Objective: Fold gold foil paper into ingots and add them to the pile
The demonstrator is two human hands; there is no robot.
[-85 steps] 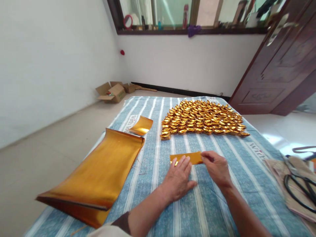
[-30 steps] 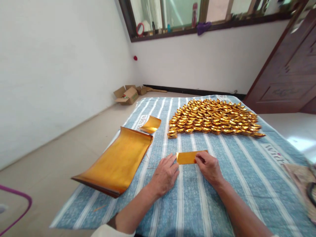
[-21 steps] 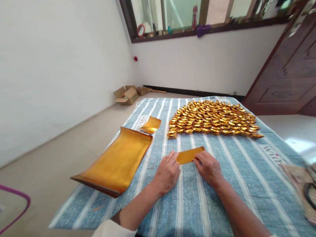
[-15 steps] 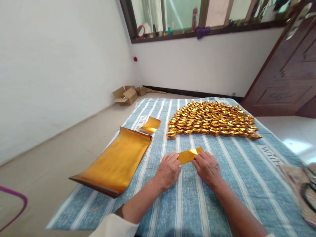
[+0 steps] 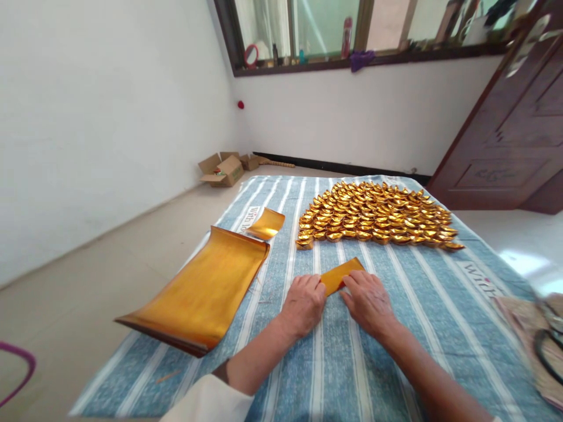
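A small folded strip of gold foil paper lies on the blue striped cloth between my hands. My left hand pinches its near left end. My right hand presses its right part with the fingertips. The strip is tilted, its far right end raised toward the back. Beyond it, many folded gold paper ingots lie in tight rows.
A stack of large gold foil sheets lies at the left, curling at both ends. A smaller gold sheet sits behind it. Scissors rest on fabric at the right edge. Cardboard boxes stand on the floor by the wall.
The strip has been turned from lying level to slanting up to the right. Both hands have drawn closer together on it, and less of the strip shows.
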